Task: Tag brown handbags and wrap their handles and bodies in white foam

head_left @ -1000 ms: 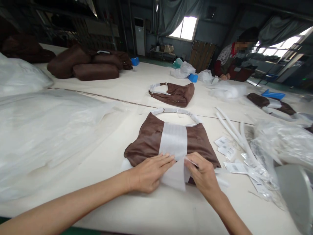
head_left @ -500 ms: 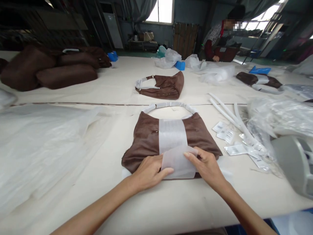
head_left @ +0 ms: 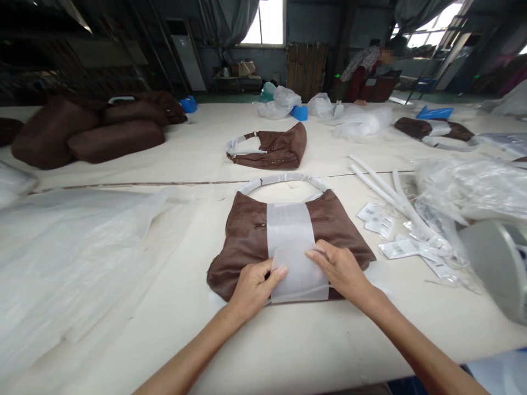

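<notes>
A brown handbag [head_left: 247, 236] lies flat on the pale table, its handle [head_left: 284, 179] wrapped in white material and pointing away from me. Around the bag's middle runs a translucent white band [head_left: 290, 225], with its loose end overlapping near the bag's lower edge. My left hand [head_left: 255, 285] pinches the left edge of that overlapping end between thumb and fingers. At its upper right corner, my right hand [head_left: 337, 266] grips the same band with thumb and fingertips.
Another brown bag [head_left: 284, 148] lies beyond. Clear plastic sheets [head_left: 82, 247] cover the left side. Tags [head_left: 397, 248], white strips [head_left: 382, 192], plastic wrap [head_left: 477, 186] and a grey device [head_left: 494, 269] are at right. Stuffed brown bags [head_left: 119, 140] sit back left; a person leans over at back right.
The fingers of my left hand have closed on the band's edge, its thumb drawn in. My right hand has shifted slightly left and up. The person at the back has bent lower.
</notes>
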### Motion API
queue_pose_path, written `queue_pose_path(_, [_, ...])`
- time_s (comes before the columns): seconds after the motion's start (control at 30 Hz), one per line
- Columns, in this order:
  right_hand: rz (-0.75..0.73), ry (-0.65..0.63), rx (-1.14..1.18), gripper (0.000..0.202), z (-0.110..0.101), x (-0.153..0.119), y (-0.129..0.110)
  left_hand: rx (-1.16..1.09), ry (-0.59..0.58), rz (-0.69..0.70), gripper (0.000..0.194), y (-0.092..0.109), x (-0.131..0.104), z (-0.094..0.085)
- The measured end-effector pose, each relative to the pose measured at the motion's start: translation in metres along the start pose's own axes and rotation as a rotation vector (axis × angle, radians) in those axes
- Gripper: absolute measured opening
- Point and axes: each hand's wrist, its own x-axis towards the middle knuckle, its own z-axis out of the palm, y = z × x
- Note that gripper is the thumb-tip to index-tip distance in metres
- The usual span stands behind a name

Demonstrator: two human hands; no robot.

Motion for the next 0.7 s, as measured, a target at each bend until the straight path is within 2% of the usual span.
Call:
queue_pose_path(0.17, [0.069, 0.017, -0.083, 0.028, 0.007, 0.008, -0.002, -0.098, 0.204, -0.129, 0.031, -0.003, 0.006, 0.014])
queue_pose_path(0.27, [0.104, 0.026, -0.127, 0.027, 0.011, 0.011, -0.005, -0.086, 0.301, -0.188, 0.034, -0.004, 0.011, 0.018])
queue_pose_path(0.53, [0.208, -0.012, -0.214, 0.029, 0.015, 0.017, -0.016, -0.082, 0.385, -0.271, 0.039, -0.001, 0.019, 0.013])
queue_pose_path(0.7, [0.267, -0.052, -0.256, 0.032, 0.014, 0.020, -0.021, 0.022, 0.461, -0.248, 0.031, -0.002, 0.020, 0.009])
